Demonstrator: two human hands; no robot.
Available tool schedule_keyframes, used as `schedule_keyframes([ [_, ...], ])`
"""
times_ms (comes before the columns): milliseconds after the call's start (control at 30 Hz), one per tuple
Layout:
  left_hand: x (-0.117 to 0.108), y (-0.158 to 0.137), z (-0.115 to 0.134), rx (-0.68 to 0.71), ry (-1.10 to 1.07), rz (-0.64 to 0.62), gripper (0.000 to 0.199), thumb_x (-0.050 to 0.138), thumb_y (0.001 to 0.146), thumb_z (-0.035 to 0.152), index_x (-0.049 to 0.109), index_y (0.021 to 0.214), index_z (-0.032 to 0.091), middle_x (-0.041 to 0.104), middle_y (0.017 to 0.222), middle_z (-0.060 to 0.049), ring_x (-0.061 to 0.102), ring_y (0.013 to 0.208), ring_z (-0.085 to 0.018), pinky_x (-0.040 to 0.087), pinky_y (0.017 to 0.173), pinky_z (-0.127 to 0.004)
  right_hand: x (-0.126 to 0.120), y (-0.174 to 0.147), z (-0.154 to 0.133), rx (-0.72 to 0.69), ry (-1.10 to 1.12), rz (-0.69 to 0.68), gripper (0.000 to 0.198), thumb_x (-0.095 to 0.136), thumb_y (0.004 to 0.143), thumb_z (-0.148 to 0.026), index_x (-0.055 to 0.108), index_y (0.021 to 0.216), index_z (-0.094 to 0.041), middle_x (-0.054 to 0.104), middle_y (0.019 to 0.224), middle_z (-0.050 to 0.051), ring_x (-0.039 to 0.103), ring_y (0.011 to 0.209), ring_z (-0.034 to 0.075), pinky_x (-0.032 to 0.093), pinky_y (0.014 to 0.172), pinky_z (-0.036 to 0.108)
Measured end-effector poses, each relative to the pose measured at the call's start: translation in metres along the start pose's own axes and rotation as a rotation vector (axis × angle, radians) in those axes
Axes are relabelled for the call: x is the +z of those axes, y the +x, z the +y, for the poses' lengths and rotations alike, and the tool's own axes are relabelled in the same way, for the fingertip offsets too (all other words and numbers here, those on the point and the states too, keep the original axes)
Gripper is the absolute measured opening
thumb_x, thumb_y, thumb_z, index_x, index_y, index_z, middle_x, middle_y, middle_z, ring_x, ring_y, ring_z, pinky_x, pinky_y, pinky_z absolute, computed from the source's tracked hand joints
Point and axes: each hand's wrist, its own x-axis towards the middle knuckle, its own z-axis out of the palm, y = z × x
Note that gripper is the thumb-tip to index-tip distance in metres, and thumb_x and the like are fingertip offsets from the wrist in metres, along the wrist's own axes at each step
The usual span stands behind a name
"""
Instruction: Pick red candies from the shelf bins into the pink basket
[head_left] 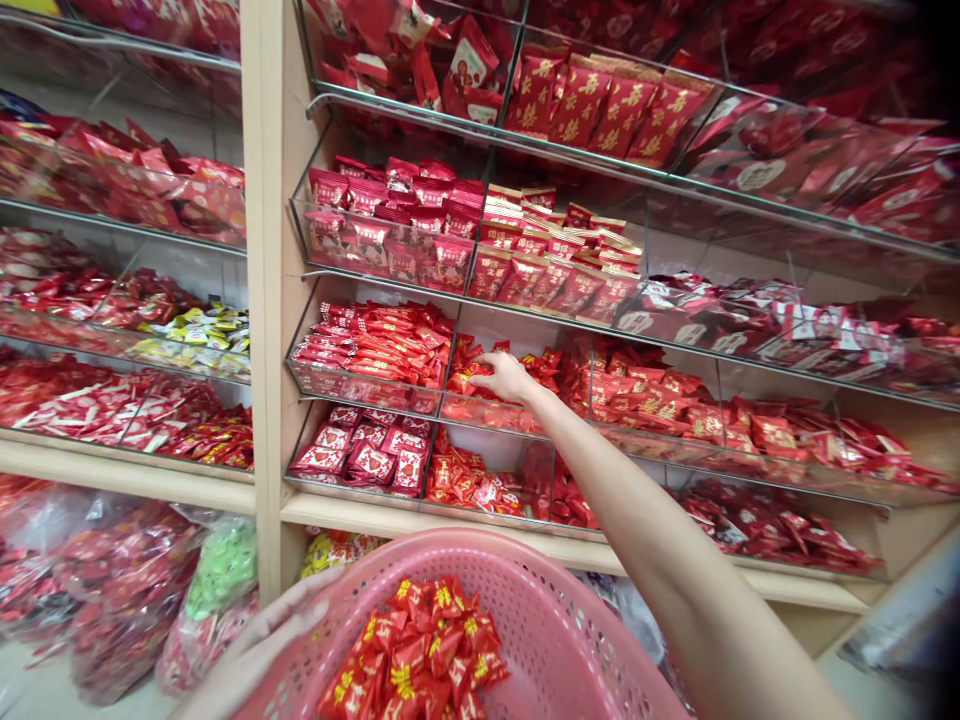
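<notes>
Left hand point(259, 640) lies along pink basket point(555, 610), likely steadying it, grip unclear; right hand point(506, 378), spread loosely, reaches red packets point(465, 365) penned behind clear shelf front point(487, 412).

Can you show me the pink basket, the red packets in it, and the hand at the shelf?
Pink basket point(559, 625): head view, on its inner wall.
Red packets point(414, 655): head view, middle of the pile in the basket.
Right hand point(506, 378): head view, back of the hand.
</notes>
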Motion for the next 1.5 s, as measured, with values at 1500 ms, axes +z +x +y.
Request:
schedule_keyframes([
  [1500,-0.001,-0.005,0.003,-0.014,0.079,0.028,0.054,0.047,0.078,0.058,0.047,0.124,0.03,0.039,0.135,0.007,0.024,0.131,-0.016,0.015,0.11,-0.025,0.078,-0.235,-0.033,-0.294,0.21,-0.531,0.027,0.06,0.078,-0.033,0.054,0.1,-0.019,0.058,0.101,0.006,0.055,0.089,0.02,0.043,0.074,0.029],
])
